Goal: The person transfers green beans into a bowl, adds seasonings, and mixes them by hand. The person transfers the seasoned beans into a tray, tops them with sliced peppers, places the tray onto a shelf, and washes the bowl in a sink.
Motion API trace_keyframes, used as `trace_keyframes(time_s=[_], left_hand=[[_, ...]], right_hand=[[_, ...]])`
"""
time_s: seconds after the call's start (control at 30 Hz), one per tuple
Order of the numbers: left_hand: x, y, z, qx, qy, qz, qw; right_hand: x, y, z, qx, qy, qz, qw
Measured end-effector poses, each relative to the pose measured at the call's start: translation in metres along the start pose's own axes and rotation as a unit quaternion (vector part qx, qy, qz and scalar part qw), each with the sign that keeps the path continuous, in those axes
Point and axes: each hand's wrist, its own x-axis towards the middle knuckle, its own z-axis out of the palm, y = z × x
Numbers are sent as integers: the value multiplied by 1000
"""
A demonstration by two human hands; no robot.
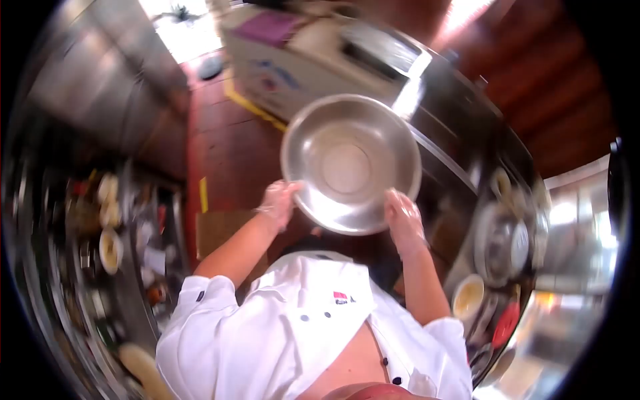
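Note:
A wide, shallow steel bowl (347, 167) is held up in front of my body, its inside facing me and showing nothing in it. My left hand (278, 202), in a thin clear glove, grips the near-left rim. On the near-right rim my right hand (403, 212) is closed, thumb over the edge, in a clear glove too. The fingers under the rim are hidden by the bowl on both sides.
To the left, a counter holds several containers and a pale bowl (111, 251). On the right stand stacked plates (495, 243), a cream-coloured bowl (468, 297) and a red utensil (507, 321). Ahead is a white chest (293, 73); yellow tape (204, 194) marks the red tiled floor.

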Motion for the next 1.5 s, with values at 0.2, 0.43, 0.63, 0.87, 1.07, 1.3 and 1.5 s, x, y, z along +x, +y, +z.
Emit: trace_keyframes(time_s=[0.2, 0.43, 0.63, 0.87, 1.07, 1.3, 1.5], left_hand=[[102, 27, 113, 2, -129, -53, 990], [148, 42, 273, 75, -147, -62, 984], [213, 3, 393, 131, -121, -97, 979], [341, -87, 543, 214, -16, -116, 970], [459, -175, 585, 226, -6, -170, 959], [513, -208, 556, 649, -50, -104, 752], [530, -190, 680, 731, -298, 170, 590]], right_hand=[[47, -46, -85, 147, 177, -4, 973], [111, -65, -188, 395, 185, -77, 897], [232, -69, -296, 486, 191, -89, 848], [395, -42, -422, 383, 136, -7, 914], [484, -17, -471, 386, 109, 82, 913], [513, 37, -516, 396, 149, 170, 890], [519, 35, -532, 396, 225, 176, 872]])
